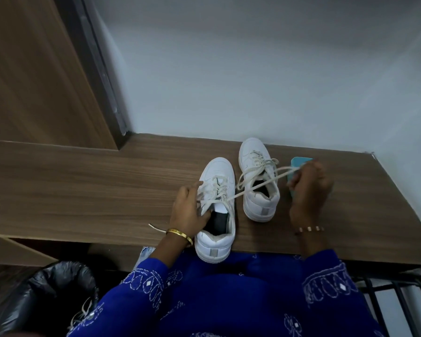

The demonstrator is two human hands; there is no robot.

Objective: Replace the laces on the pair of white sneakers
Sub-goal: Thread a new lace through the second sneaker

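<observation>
Two white sneakers stand on a wooden desk [83,186], toes pointing away from me. The near left sneaker [216,210] sits at the desk's front edge, its heel hanging slightly over. My left hand [188,210] holds its left side, thumb at the opening. A cream lace [255,184] runs taut from this shoe's eyelets across the right sneaker [258,178] to my right hand [309,190], which pinches the lace end, raised. The other lace end [156,228] trails on the desk by my left wrist. The right sneaker is laced, its ends loose.
A teal object [298,164] lies behind my right hand, partly hidden. A bin with a black bag [46,295] stands below the desk at left, with a pale lace on its edge. A black metal rack [394,305] is at lower right. Walls close the desk behind and right.
</observation>
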